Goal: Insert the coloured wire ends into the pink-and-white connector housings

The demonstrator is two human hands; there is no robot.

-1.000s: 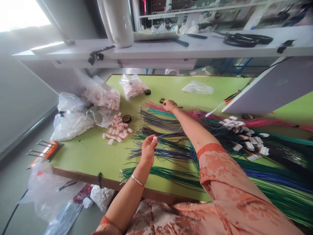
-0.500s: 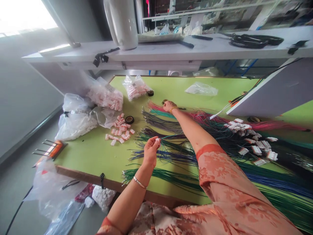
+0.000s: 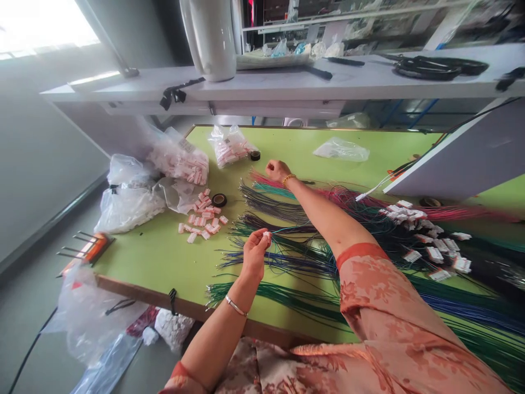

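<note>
Green surface [image 3: 164, 268] carries wire bundles [image 3: 283, 294], laid parallel seemingly to separate colours; left hand [image 3: 255, 254] pinches a connector housing [image 3: 267, 237], right hand [image 3: 278, 171] curls near red wires [image 3: 261, 178], grip unclear.

Above the far side of our green worktable [image 3: 151, 254] we see a white shelf [image 3: 135, 87]. Left of the worktable stands a pale wall [image 3: 33, 126], glaring light [image 3: 36, 22] at its top; grey floor [image 3: 24, 284] runs between wall and worktable. Behind the worktable, we make out white-framed shelving [image 3: 348, 17].
</note>
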